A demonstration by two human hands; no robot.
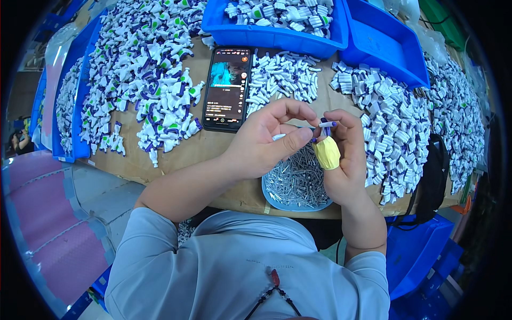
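Note:
My left hand (272, 136) and my right hand (345, 160) meet above a light blue tray of thin metal pins (296, 184). Between their fingertips is a small white and purple plastic part (327, 125), pinched from both sides. Yellow tape (327, 153) wraps my right thumb. A bit of white (278, 137) shows inside my curled left fingers, too covered to name. Just beyond the hands lies a pile of slender, curved white and purple plastic pieces (285, 74).
A phone with a lit screen (225, 88) lies beyond my left forearm. White, purple and green plastic pieces (165, 101) heap up at left, blocky white and purple ones (392, 128) at right. Blue bins (274, 37) stand at the back. A black strap bag (434, 181) hangs at the right edge.

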